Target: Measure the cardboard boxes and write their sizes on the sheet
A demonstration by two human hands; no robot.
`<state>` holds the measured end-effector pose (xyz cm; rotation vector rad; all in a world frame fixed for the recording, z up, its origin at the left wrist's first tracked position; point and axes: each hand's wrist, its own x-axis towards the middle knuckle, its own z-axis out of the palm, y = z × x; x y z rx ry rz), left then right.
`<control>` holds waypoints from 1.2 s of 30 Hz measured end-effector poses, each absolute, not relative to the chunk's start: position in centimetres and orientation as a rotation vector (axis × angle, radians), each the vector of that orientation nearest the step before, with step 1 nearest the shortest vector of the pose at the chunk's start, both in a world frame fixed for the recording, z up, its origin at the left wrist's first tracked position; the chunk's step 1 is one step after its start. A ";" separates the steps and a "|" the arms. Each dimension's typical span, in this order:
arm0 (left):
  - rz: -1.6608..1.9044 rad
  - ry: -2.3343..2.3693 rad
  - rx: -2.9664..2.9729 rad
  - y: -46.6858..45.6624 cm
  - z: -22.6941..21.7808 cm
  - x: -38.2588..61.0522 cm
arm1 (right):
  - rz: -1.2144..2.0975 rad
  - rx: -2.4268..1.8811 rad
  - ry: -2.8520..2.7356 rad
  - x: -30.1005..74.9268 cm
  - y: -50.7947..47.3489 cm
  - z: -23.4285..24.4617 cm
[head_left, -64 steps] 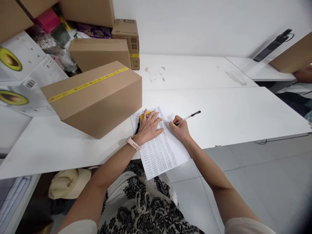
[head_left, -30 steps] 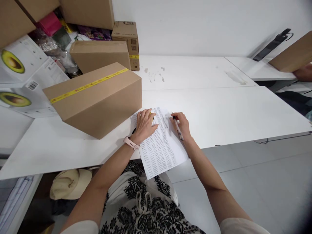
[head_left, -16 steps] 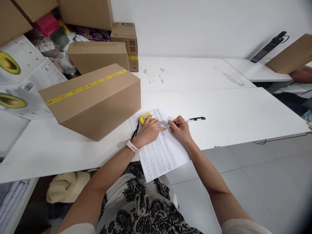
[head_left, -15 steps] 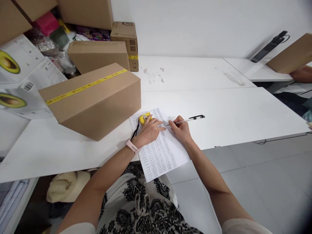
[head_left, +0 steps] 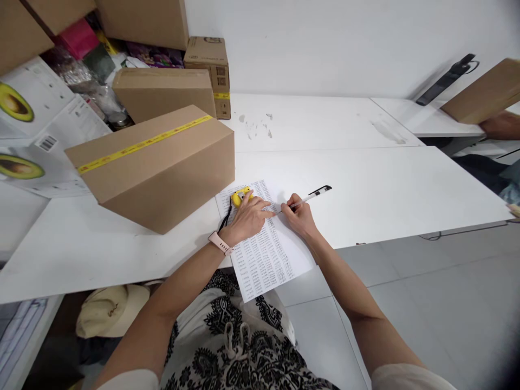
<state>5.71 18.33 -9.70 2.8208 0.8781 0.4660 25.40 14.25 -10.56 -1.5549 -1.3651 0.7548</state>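
Observation:
A printed sheet (head_left: 266, 254) covered in small rows of text lies over the front edge of the white table (head_left: 365, 184). My left hand (head_left: 247, 219) rests flat on it, fingers spread, beside a small yellow object (head_left: 239, 196) with a black cord. My right hand (head_left: 300, 216) is closed around a pen (head_left: 311, 196) with a black cap, its tip on the paper close to my left fingertips.
A taped brown box (head_left: 156, 162) stands just left of the sheet, with more boxes (head_left: 162, 89) and avocado-printed cartons (head_left: 28, 135) behind. Far right, another person's hand (head_left: 501, 125) holds a cardboard box (head_left: 481, 92). A tan hat (head_left: 111, 309) lies under the table.
About a second ago my right hand held the pen pointing back toward me; now its tip is on the paper. My left hand slid slightly down, uncovering the yellow object.

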 end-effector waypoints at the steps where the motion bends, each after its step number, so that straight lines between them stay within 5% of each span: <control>1: 0.466 0.877 2.820 18.3 -9.7 5.7 | 0.751 -1.555 -1.370 25.4 14.3 -10.6; 36: 0.482 0.874 2.817 18.2 -9.8 5.7 | 0.749 -1.529 -1.392 25.4 14.4 -10.9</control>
